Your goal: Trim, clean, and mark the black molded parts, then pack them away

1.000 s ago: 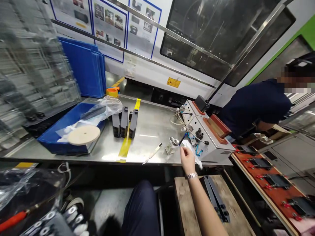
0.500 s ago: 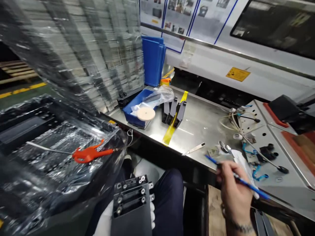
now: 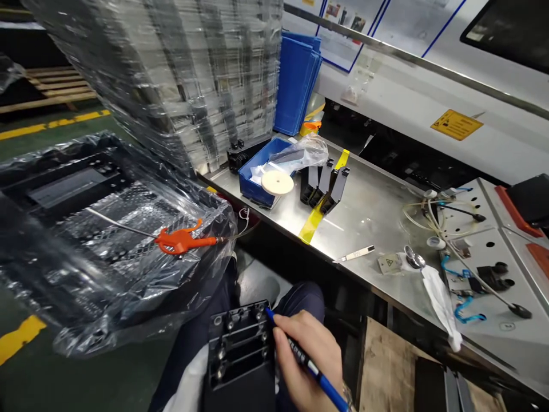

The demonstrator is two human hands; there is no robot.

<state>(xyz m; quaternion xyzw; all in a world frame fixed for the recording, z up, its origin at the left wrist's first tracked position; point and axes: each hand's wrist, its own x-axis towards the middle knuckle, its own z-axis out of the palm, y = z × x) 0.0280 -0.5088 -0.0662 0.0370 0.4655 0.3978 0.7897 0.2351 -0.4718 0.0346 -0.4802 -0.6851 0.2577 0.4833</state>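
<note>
In my right hand (image 3: 309, 355) is a blue-and-black marker pen (image 3: 315, 372), pinched between thumb and fingers. Its blue tip is at the upper right corner of a black plastic part (image 3: 240, 383), by a round metal insert; whether it touches is too small to tell. My left hand (image 3: 192, 379), in a white glove, grips that part low over my lap, and most of its fingers are hidden behind it. The part has ribbed slots and several metal inserts at its top end.
Left is a plastic-lined crate (image 3: 107, 303) with an orange air gun (image 3: 182, 240) on it. The metal bench (image 3: 369, 212) bears a blue bin (image 3: 253, 186), a round beige disc (image 3: 277, 182), black parts (image 3: 337, 191), a knife (image 3: 355, 253) and tweezers-like metalware (image 3: 414, 257). A grey fixture (image 3: 476, 252) stands right.
My right hand has brought the marker pen left and down, from beside the bench edge to the black part's top corner. The view has shifted, and my left hand still holds the part.
</note>
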